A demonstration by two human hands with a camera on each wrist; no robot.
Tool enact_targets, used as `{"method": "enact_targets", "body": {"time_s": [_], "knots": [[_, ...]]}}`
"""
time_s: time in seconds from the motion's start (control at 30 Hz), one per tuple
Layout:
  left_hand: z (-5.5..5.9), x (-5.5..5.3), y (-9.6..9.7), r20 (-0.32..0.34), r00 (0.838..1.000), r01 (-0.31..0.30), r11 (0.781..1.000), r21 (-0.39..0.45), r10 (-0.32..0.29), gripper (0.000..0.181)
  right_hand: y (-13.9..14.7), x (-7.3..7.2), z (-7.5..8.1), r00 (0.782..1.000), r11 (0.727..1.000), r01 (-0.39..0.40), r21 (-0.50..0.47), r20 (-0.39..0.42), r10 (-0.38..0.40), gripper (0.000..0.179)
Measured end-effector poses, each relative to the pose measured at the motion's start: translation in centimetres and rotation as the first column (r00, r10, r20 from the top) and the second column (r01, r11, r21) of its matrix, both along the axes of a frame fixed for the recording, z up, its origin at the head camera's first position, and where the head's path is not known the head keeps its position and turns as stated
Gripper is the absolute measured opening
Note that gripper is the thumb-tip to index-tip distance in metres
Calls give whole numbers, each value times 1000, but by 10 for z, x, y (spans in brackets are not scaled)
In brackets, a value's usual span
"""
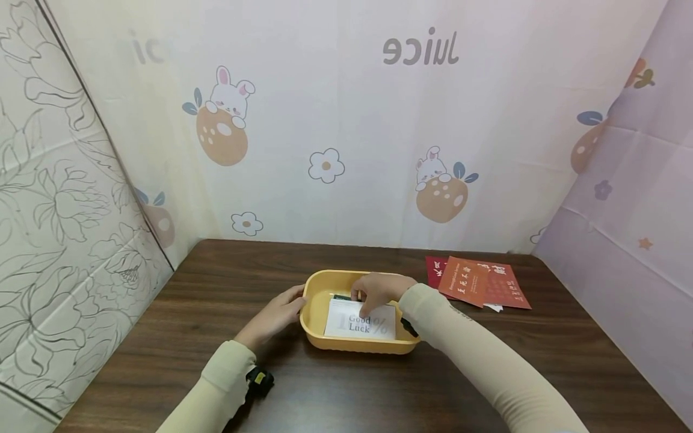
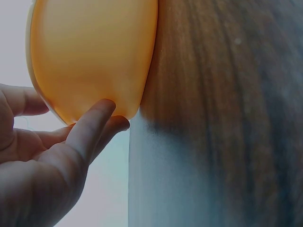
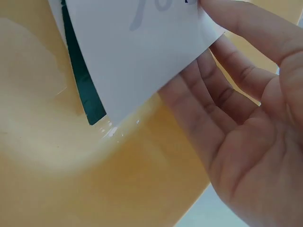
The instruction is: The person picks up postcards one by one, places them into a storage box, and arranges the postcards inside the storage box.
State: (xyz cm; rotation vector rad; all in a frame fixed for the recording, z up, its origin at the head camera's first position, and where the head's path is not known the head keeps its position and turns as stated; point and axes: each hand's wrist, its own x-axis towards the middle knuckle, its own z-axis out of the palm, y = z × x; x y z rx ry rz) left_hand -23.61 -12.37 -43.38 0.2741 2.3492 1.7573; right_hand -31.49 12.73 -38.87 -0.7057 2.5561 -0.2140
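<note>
A yellow plastic basin [image 1: 319,344] sits on the table. Inside lies a white card [image 1: 338,325] reading "Good Luck", with a dark green card [image 3: 83,75] showing from beneath it. My right hand [image 1: 379,290] reaches into the basin and pinches the white card at its edge; in the right wrist view the thumb lies on top and the fingers are under it. At the basin's left end, my left hand [image 1: 278,316] holds the rim, with fingers against the outer wall in the left wrist view and another digit partly hidden behind the rim.
Several red and orange cards [image 1: 462,281] with printed characters lie overlapping at the back right of the dark wooden table [image 1: 238,270], a bit of white paper under them. A patterned curtain [image 1: 346,120] hangs behind the table.
</note>
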Motion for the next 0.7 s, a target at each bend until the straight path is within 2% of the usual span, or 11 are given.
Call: {"method": "enact_targets", "body": {"time_s": [0.33, 0.5, 0.7], "knots": [[0, -1, -1, -3, 1000, 9, 1000, 2, -9, 49, -3, 0, -2, 1000, 998, 1, 55, -21, 0, 27], [0, -2, -1, 0, 1000, 7, 1000, -1, -7, 49, -3, 0, -4, 1000, 999, 6, 43, -15, -5, 27], [0, -1, 0, 2, 1000, 4, 1000, -3, -4, 49, -5, 6, -5, 999, 999, -29, 30, -16, 30, 23]]}}
